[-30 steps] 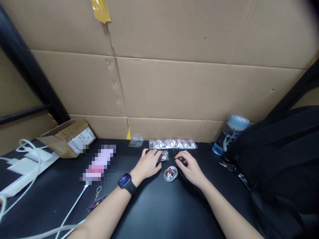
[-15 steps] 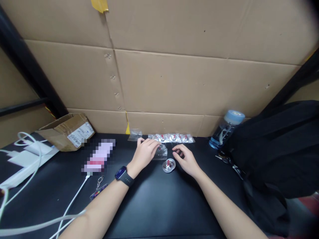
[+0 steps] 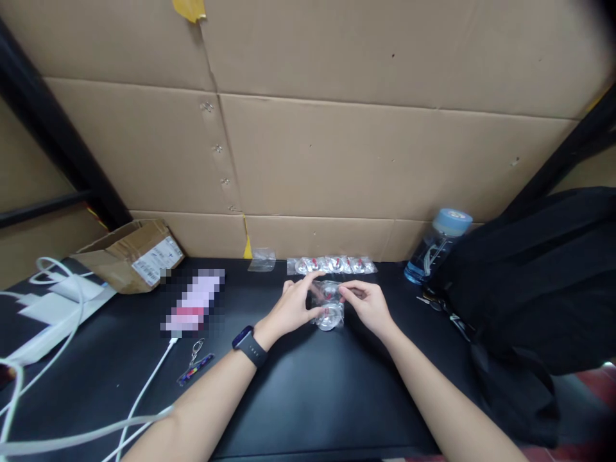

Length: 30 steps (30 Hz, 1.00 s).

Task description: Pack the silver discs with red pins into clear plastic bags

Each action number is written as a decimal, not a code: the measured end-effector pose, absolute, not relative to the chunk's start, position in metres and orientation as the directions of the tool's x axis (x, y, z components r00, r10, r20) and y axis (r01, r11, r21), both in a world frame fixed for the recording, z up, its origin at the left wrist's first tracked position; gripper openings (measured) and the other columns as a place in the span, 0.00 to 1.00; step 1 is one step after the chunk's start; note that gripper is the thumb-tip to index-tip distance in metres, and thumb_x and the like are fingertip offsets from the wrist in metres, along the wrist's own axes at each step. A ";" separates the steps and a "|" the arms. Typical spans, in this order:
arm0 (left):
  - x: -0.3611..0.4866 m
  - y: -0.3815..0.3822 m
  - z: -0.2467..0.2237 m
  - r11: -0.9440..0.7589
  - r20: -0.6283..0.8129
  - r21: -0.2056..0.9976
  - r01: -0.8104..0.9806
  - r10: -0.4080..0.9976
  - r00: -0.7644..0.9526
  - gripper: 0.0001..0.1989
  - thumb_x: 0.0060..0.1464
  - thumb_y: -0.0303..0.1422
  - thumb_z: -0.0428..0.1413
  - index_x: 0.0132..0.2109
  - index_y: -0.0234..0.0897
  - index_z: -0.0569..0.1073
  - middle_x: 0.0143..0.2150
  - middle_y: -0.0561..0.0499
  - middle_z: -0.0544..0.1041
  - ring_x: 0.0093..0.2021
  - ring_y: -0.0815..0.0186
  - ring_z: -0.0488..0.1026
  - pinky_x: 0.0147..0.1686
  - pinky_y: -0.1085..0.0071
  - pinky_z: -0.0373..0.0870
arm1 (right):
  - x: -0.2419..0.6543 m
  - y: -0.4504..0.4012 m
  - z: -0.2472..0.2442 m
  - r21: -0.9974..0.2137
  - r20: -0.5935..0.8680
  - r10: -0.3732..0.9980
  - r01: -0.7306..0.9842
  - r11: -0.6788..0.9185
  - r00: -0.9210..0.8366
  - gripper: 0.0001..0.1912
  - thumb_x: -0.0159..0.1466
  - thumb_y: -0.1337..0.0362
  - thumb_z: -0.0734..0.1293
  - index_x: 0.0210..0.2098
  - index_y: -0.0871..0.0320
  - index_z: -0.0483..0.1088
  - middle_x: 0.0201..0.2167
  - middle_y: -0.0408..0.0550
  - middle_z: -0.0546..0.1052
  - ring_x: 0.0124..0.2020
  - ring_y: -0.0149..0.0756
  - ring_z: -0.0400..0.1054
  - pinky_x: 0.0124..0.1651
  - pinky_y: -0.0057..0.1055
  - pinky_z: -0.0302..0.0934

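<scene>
A small clear plastic bag [image 3: 328,283] is between my two hands, above the black tabletop. A shiny round metal disc with a red piece [image 3: 328,319] shows at the bag's lower end; I cannot tell if it is fully inside. My left hand [image 3: 292,307] is curled around the bag's left side, thumb at the disc and index finger along the top edge. With thumb and index finger pinched, my right hand [image 3: 368,307] grips the bag's right edge. Behind them lies a row of bagged metal discs [image 3: 335,264].
A flat clear bag [image 3: 262,259] lies by the cardboard wall [image 3: 312,160]. To the left are a phone [image 3: 195,298] on a white cable, a keychain [image 3: 196,367], a cardboard box [image 3: 132,253] and a power strip [image 3: 58,308]. A water bottle [image 3: 436,247] and black backpack [image 3: 539,289] stand right.
My hands have come closer together. The bag has moved right and toward me, over the disc. My right hand has gone from empty to pinching the bag's edge.
</scene>
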<state>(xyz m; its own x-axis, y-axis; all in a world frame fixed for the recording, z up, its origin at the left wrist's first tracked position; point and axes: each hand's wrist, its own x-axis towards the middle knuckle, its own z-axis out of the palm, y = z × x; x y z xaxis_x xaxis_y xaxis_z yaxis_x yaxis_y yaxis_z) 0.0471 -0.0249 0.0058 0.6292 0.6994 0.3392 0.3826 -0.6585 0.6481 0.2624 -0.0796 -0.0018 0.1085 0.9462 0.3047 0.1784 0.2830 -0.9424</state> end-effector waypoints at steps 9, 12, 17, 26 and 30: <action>0.045 -0.021 -0.001 -0.590 0.314 0.751 0.295 0.714 0.626 0.30 0.52 0.33 0.66 0.61 0.45 0.69 0.44 0.51 0.82 0.47 0.59 0.79 0.54 0.63 0.67 | 0.263 -0.077 0.000 -0.975 0.224 0.963 0.048 0.219 0.149 0.19 0.57 0.48 0.76 0.35 0.59 0.80 0.31 0.51 0.82 0.28 0.37 0.74 0.36 0.35 0.70; 0.046 -0.020 -0.001 -0.561 0.316 0.781 0.276 0.735 0.600 0.21 0.58 0.38 0.61 0.58 0.43 0.72 0.45 0.50 0.83 0.44 0.60 0.79 0.48 0.66 0.71 | 0.263 -0.078 0.000 -0.970 0.242 0.955 0.053 0.236 0.172 0.18 0.59 0.49 0.75 0.36 0.58 0.80 0.32 0.51 0.83 0.29 0.37 0.74 0.35 0.34 0.69; 0.048 -0.016 -0.001 -0.556 0.372 0.788 0.264 0.772 0.515 0.11 0.65 0.39 0.54 0.45 0.40 0.79 0.44 0.48 0.83 0.45 0.61 0.79 0.45 0.69 0.72 | 0.262 -0.079 0.002 -0.963 0.269 0.946 0.066 0.261 0.183 0.17 0.61 0.50 0.74 0.38 0.58 0.79 0.33 0.51 0.83 0.28 0.36 0.74 0.33 0.32 0.67; 0.050 -0.016 0.005 -0.563 0.460 0.800 0.208 0.798 0.390 0.10 0.64 0.38 0.56 0.43 0.39 0.80 0.43 0.48 0.83 0.46 0.60 0.79 0.51 0.64 0.72 | 0.260 -0.080 0.005 -0.932 0.361 0.902 0.130 0.339 0.237 0.16 0.62 0.52 0.73 0.42 0.58 0.79 0.38 0.54 0.83 0.37 0.42 0.78 0.43 0.39 0.72; 0.053 -0.018 0.005 -0.480 0.426 0.873 0.080 0.833 0.353 0.11 0.62 0.39 0.58 0.46 0.37 0.75 0.41 0.47 0.81 0.41 0.62 0.78 0.45 0.66 0.74 | 0.260 -0.080 0.003 -0.920 0.386 0.897 0.165 0.356 0.215 0.25 0.60 0.53 0.75 0.53 0.56 0.72 0.43 0.55 0.83 0.44 0.45 0.78 0.44 0.38 0.71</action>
<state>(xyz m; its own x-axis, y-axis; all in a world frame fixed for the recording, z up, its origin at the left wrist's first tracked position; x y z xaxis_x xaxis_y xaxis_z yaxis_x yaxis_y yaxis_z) 0.0533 -0.0184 0.0052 0.3532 0.8330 0.4259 0.0800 -0.4804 0.8734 0.2601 -0.0797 0.0035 0.2149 0.8971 0.3860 0.1646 0.3563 -0.9197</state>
